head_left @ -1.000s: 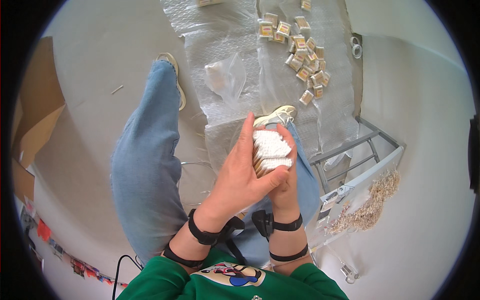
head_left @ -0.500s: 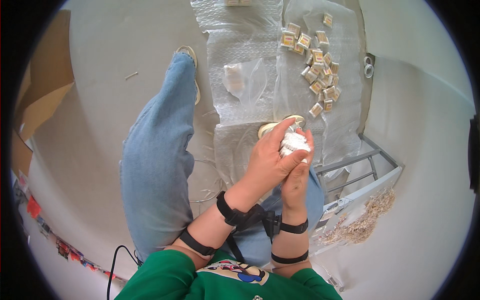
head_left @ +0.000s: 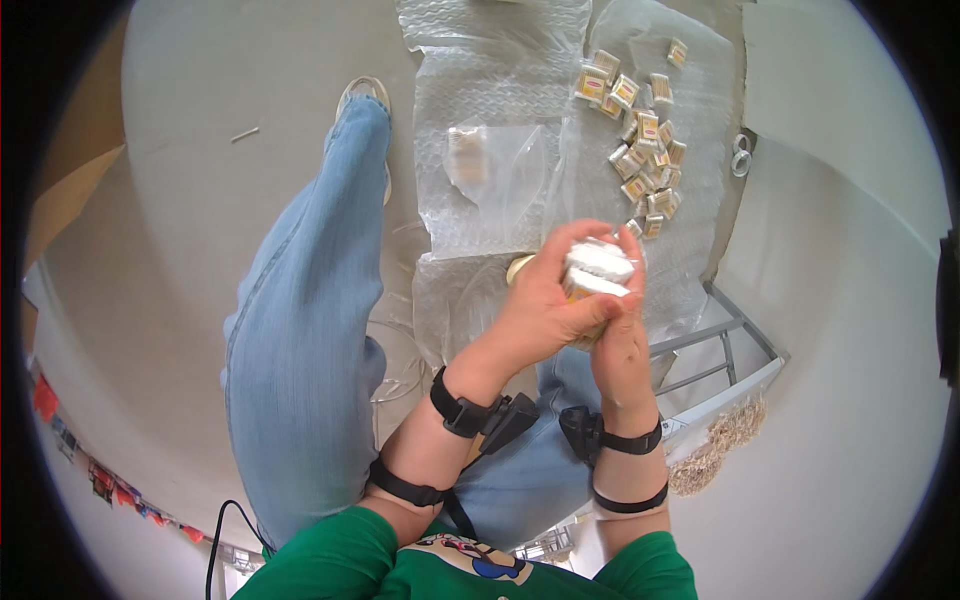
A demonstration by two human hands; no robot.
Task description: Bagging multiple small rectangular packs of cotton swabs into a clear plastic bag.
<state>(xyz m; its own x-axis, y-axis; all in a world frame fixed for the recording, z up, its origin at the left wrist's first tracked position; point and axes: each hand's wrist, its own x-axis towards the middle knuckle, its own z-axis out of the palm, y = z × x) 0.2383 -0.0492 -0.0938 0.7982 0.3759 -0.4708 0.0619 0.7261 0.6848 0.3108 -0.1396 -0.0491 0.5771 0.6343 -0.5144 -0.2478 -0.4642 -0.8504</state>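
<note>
Between my two hands are a couple of small clear packs of cotton swabs [head_left: 600,262], stacked together with their white tips facing up. My left hand [head_left: 548,300] wraps round them from the left, its thumb across the near side. My right hand [head_left: 622,335] closes on them from the right, and the palms partly hide the packs. Beyond my hands, a loose heap of similar cotton swab packs [head_left: 648,132] with yellow labels lies on bubble wrap. A clear plastic bag [head_left: 508,180] rests left of the heap, with a stack of packs [head_left: 467,155] at its left end.
Sheets of bubble wrap [head_left: 490,85] cover the floor ahead. A grey metal frame [head_left: 725,335] stands at the right, with dried tan plant stems [head_left: 735,425] by it. Cardboard [head_left: 80,160] is at the far left. A roll of clear tape [head_left: 741,155] lies at the right wall.
My hands have shifted slightly right and tilted the packs, so their sides and two separate rows of white tips now show. My right forearm has swung outward, away from the left.
</note>
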